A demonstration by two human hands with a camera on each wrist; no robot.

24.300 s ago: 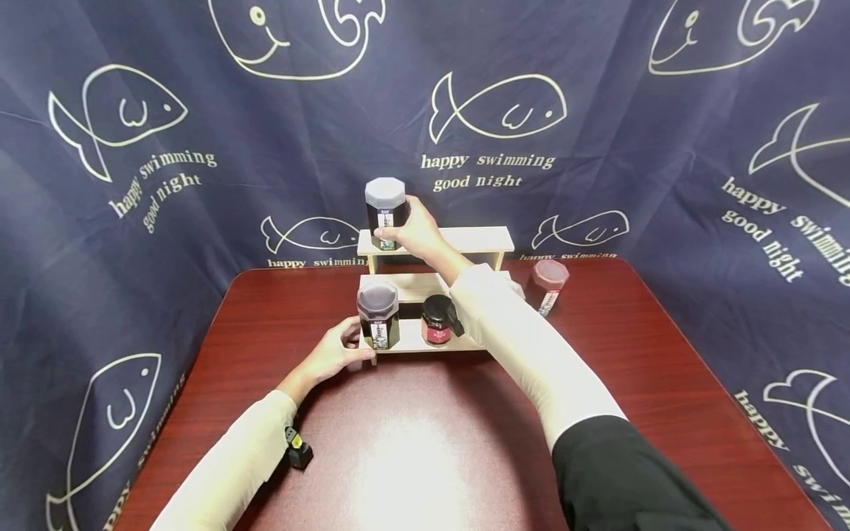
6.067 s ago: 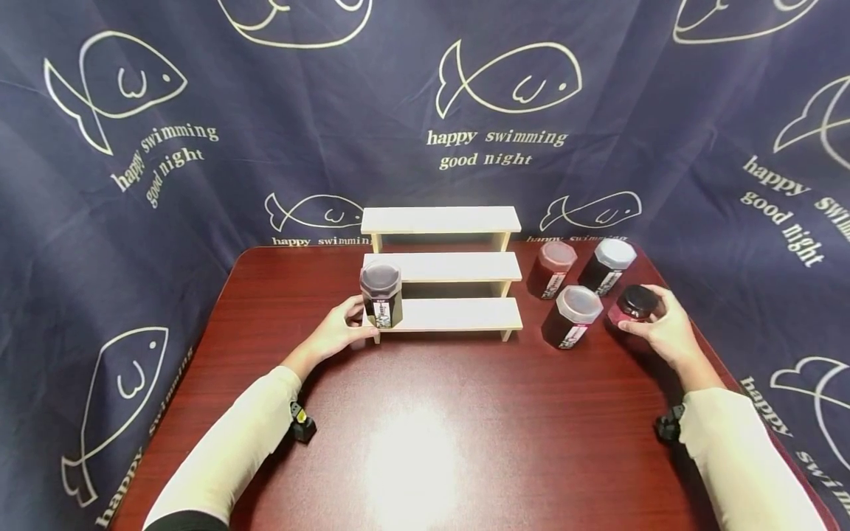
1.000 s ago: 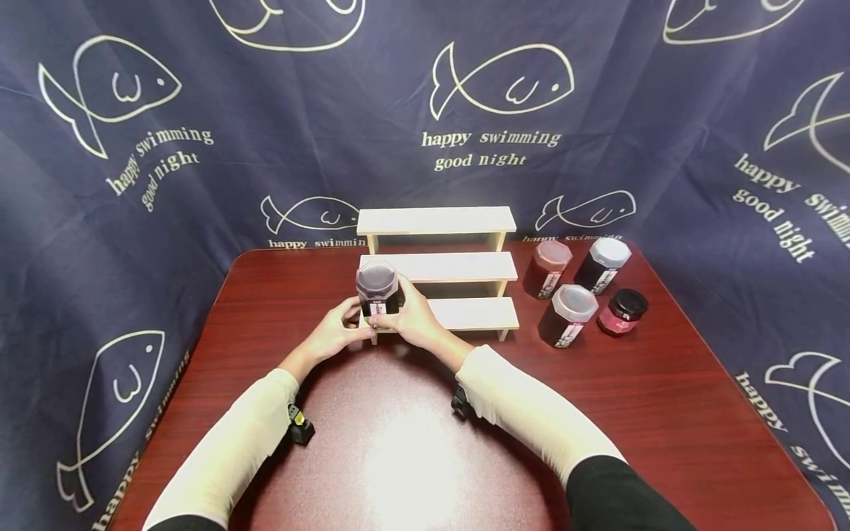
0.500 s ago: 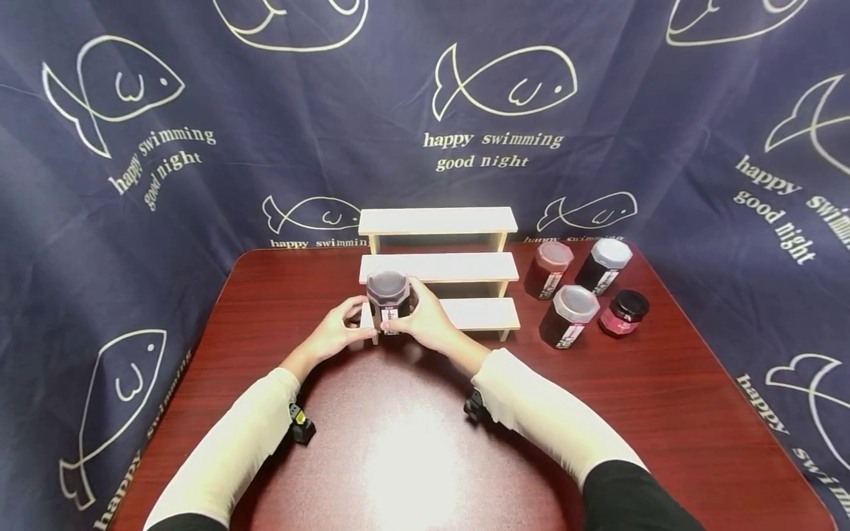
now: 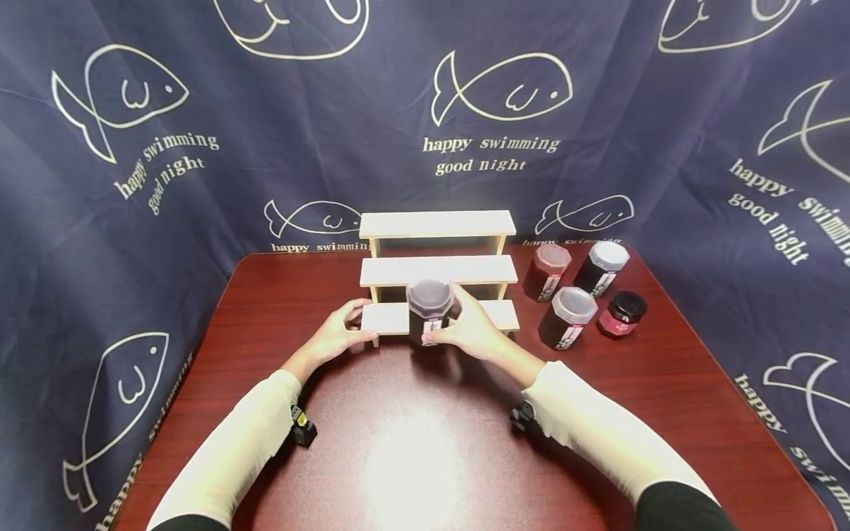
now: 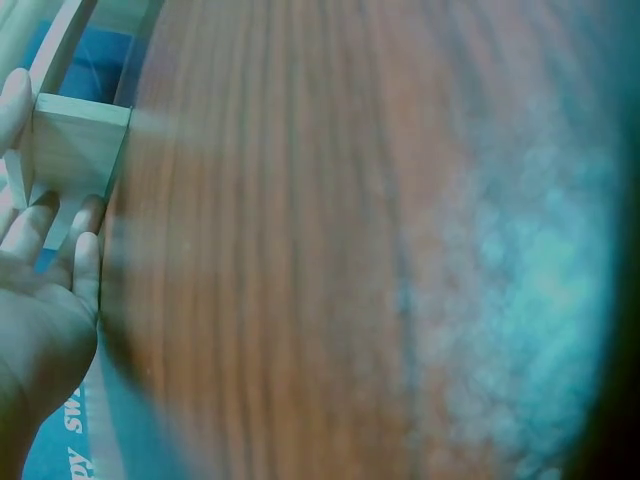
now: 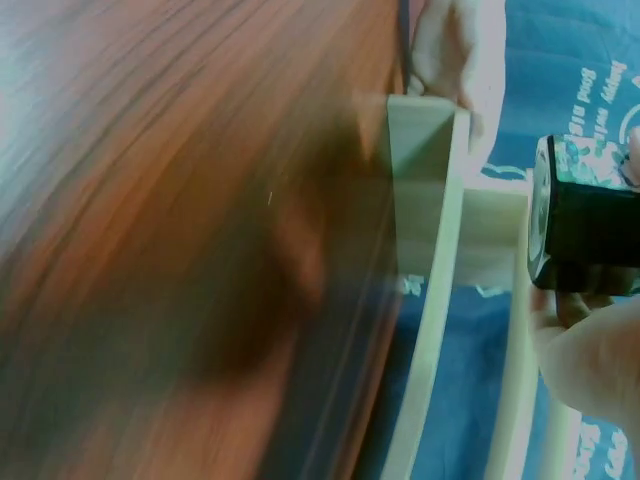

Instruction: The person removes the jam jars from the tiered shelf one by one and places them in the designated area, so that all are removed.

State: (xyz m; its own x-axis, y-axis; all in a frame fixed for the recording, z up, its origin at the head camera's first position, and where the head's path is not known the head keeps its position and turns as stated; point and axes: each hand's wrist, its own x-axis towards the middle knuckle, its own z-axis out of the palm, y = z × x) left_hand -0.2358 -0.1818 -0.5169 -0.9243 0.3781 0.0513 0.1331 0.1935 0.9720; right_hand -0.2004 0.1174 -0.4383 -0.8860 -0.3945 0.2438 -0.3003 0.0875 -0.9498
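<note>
With our right hand (image 5: 473,332) we hold a dark jar (image 5: 430,313) with a translucent lid; fingers and thumb curl round its body in a firm grip, and it sits in front of the lowest step of the three-tier wooden rack (image 5: 438,270), about at the middle of that step. We cannot tell whether its base touches the table (image 5: 412,442) or hangs just above it. The right wrist view shows the jar (image 7: 585,228) clasped beside the pale edge of the rack (image 7: 430,300).

Our left hand (image 5: 339,335) rests against the left end of the bottom step, fingers bent round the corner post, steadying the rack; the left wrist view shows the fingertips (image 6: 60,240) against the wooden leg (image 6: 75,150).

All three steps are bare. Four other jars stand grouped on the table to the right of the rack: a reddish-lidded jar (image 5: 546,272), a white-lidded jar (image 5: 601,268), a second pale-lidded jar (image 5: 567,318) and a small black-capped jar (image 5: 621,314).

We judge the step in hand to be carrying this last jar off the rack toward the group on the right. The next move, as we see it, calls for a level sweep rightward, keeping the jar upright and clear of the rack's right leg, and setting it down in a gap beside the others without knocking them.
</note>
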